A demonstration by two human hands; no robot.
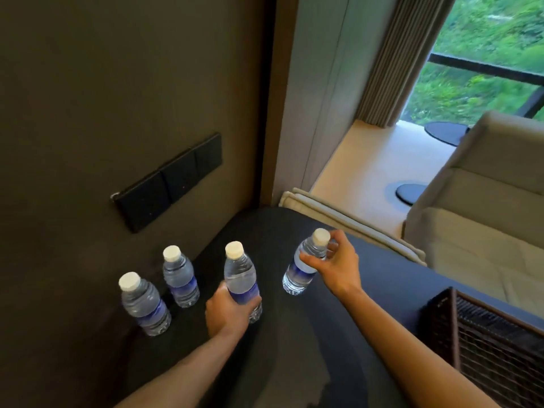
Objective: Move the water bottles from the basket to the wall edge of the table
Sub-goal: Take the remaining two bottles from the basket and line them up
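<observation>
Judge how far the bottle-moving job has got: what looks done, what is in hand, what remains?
Done: two bottles stand by the wall. In hand: the left hand holds a third bottle, the right hand a fourth. Left: setting both down; the basket interior is mostly out of view.

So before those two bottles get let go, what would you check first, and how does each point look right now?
1. Left hand has a firm wrap on its bottle: ok.
2. Right hand holds its bottle securely: not ok, only a fingertip pinch near the cap, and the bottle is tilted.
3. Two bottles already stand upright by the wall, near one and far one: ok.
4. Bare table along the wall beyond them for two more: ok.
5. Held bottles' bases resting on the table: cannot tell.
6. Basket has no bottles left: cannot tell, mostly out of view.
</observation>
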